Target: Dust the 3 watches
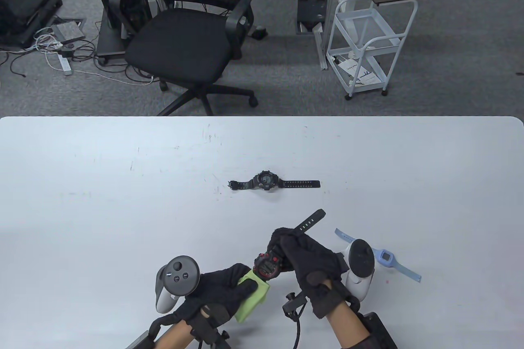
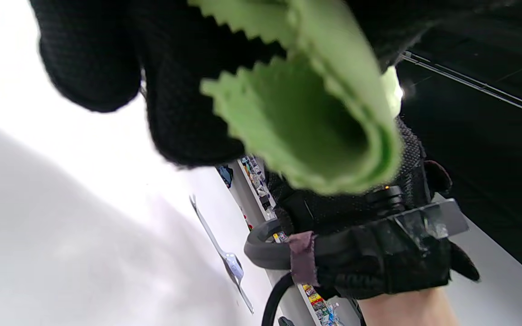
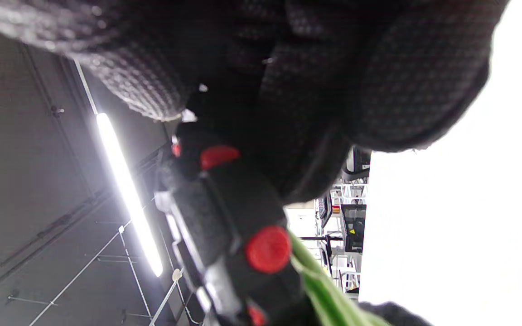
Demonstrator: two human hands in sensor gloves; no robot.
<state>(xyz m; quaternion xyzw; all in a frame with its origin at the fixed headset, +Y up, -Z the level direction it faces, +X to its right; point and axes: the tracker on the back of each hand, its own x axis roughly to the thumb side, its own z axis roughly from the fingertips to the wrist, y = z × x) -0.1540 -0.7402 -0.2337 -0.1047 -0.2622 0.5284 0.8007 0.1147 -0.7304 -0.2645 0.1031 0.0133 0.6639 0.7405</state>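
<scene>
My right hand (image 1: 299, 251) grips a black watch with red buttons (image 1: 268, 265) by its strap, lifted near the table's front edge; the strap's free end (image 1: 313, 218) sticks out beyond the fingers. The right wrist view shows that watch's case (image 3: 229, 226) close up under my fingers. My left hand (image 1: 229, 287) holds a folded green cloth (image 1: 250, 293) against the underside of the watch case. The cloth (image 2: 315, 117) fills the left wrist view. A second black watch (image 1: 266, 181) lies flat mid-table. A light blue watch (image 1: 387, 259) lies to the right, partly behind my right tracker.
The white table (image 1: 123, 201) reaches across the table view. Beyond its far edge stand a black office chair (image 1: 188, 38) and a white wire cart (image 1: 368, 42). The light blue watch's strap (image 2: 224, 253) lies on the table in the left wrist view.
</scene>
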